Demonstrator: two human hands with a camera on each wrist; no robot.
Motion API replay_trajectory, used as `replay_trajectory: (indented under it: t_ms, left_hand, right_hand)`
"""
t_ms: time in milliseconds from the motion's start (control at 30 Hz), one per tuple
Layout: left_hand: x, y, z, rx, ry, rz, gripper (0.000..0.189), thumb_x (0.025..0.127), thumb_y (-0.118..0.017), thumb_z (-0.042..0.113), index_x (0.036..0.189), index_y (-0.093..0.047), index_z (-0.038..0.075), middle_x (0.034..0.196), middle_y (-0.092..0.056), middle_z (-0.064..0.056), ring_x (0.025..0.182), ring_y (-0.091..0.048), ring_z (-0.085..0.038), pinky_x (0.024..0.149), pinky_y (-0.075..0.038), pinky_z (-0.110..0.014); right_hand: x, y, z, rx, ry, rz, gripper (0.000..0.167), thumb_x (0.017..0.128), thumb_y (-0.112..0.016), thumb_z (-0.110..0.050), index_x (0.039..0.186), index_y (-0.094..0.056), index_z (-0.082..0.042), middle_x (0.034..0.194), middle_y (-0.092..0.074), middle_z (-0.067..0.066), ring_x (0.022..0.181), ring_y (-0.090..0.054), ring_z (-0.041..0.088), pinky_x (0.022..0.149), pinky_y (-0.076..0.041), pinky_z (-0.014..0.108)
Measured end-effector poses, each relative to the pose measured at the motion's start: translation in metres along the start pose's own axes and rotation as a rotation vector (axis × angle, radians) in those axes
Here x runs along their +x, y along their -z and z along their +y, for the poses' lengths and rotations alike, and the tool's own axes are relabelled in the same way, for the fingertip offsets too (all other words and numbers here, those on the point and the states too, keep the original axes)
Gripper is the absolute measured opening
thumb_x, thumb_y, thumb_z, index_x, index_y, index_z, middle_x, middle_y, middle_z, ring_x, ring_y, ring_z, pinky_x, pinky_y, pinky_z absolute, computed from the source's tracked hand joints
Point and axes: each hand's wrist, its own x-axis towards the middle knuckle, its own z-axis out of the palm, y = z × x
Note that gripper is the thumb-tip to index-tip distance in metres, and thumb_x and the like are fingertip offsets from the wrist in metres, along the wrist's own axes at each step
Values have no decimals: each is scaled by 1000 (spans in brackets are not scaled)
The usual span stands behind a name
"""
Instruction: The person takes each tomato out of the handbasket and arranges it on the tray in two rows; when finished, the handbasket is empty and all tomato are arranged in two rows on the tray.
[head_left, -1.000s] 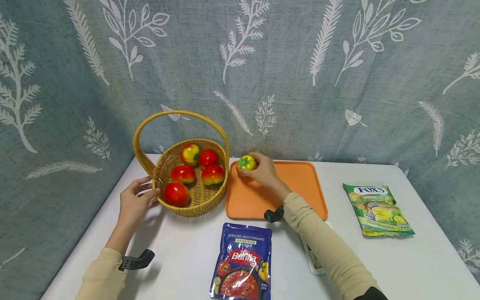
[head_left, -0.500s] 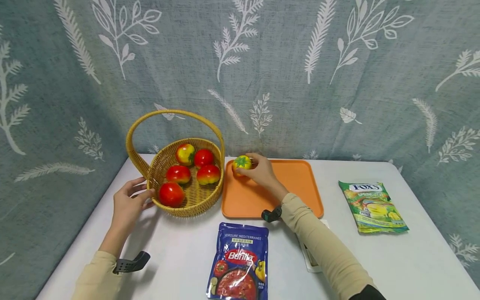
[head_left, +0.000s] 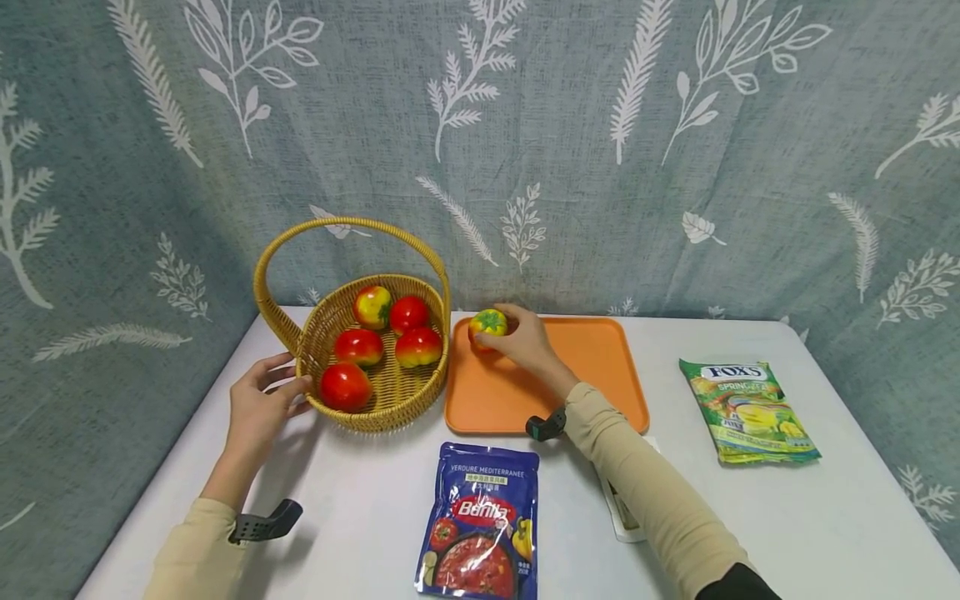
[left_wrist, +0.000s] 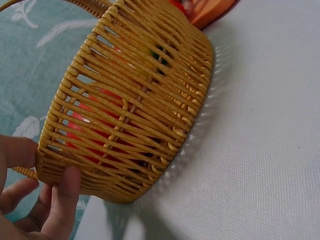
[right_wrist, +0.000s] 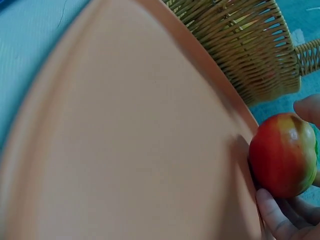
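Note:
At the upper left corner of the orange tray, my right hand holds a red and yellow tomato with a green star-shaped top. The thumb and fingers lie on opposite sides of it, and it sits right at the tray's edge in the right wrist view. To the left stands a round wicker basket with a tall arched handle. My left hand grips its left rim, thumb against the outer wall. Inside lie several red and yellow tomatoes, partly visible through the weave in the left wrist view.
A blue sauce pouch lies at the front middle of the white table. Further right is a green candy bag. My right sleeve partly covers a flat pale-edged item. A patterned curtain hangs behind the table.
The whole scene sits slightly further left in the head view than a second ago. Both hands keep the same hold on the basket and the tomato.

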Motion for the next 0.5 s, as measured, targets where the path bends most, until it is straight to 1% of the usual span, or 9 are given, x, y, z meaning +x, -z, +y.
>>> replay_trajectory:
  t_ms: [167, 267, 367, 500]
  left_hand:
    - [-1, 1, -2, -4, 11, 4, 55, 96, -66, 9, 145, -43, 2, 131, -49, -16, 91, -60, -6, 71, -60, -28]
    - [0, 1, -2, -10, 14, 6, 55, 96, -66, 9, 145, -43, 2, 130, -49, -16, 92, -60, -7, 71, -60, -27]
    - [0, 0, -2, -12, 10, -1, 56, 96, -67, 9, 145, -43, 2, 131, -49, -16, 92, -60, -7, 71, -60, -28]
    - [0, 1, -2, -1, -6, -9, 56, 96, -66, 11, 146, -43, 1, 133, -48, -18, 92, -60, -8, 72, -60, -28]
  right_hand:
    - [0, 1, -1, -5, 13, -18, 75, 77, -87, -29, 139, -56, 1, 127, -62, 14, 106, -61, 26, 89, -55, 37]
    - [0, 4, 0, 4, 11, -28, 78, 77, -87, -28, 141, -53, 1, 132, -59, 16, 110, -62, 28, 91, -55, 37]
    - [0, 8, -2, 9, -1, -37, 79, 78, -87, -27, 143, -51, 0, 139, -55, 16, 115, -60, 29, 92, -55, 38]
    - [-1, 12, -6, -21, 0, -41, 81, 78, -87, -29, 145, -49, -2, 143, -51, 16, 116, -60, 30, 92, -55, 41]
